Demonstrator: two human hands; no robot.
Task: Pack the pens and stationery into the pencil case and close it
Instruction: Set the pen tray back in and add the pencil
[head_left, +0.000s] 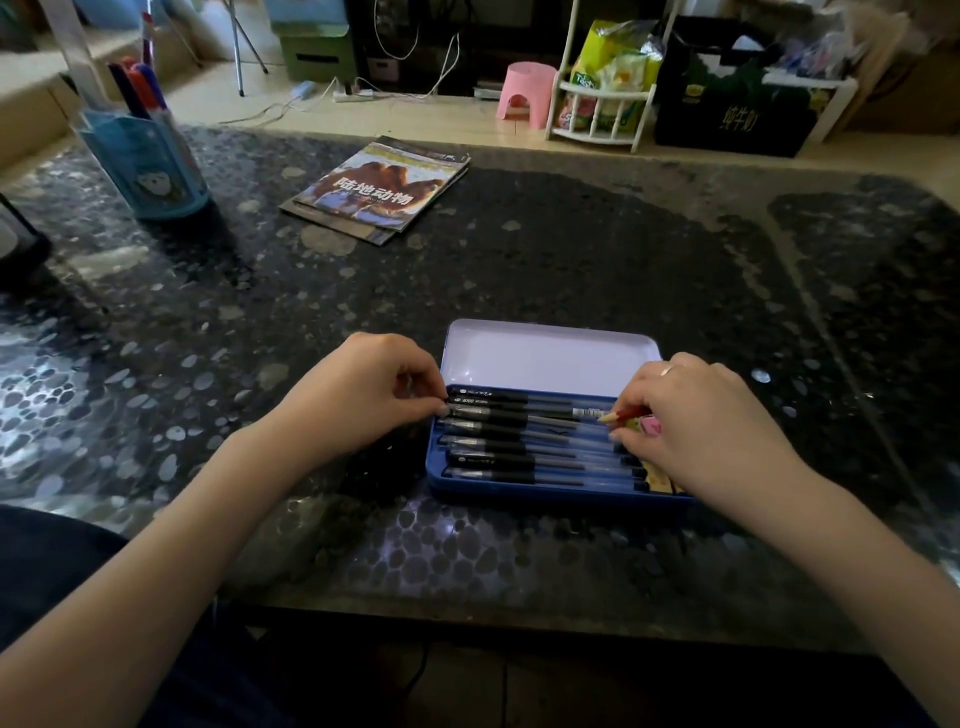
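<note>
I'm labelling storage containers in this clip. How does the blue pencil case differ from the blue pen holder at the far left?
The pencil case is a flat, shallow tray with its lid open, close to the person; the pen holder is a tall upright cup, far off to the left. The black pens lie flat side by side in the case; the markers stand up out of the holder. Both are blue, hold writing tools and sit on the dark table.

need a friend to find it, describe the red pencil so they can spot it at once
On the dark table sits an open blue pencil case. At its right end the right hand pinches the red pencil; its red body and pale sharpened tip stand out from the black pens.
</note>
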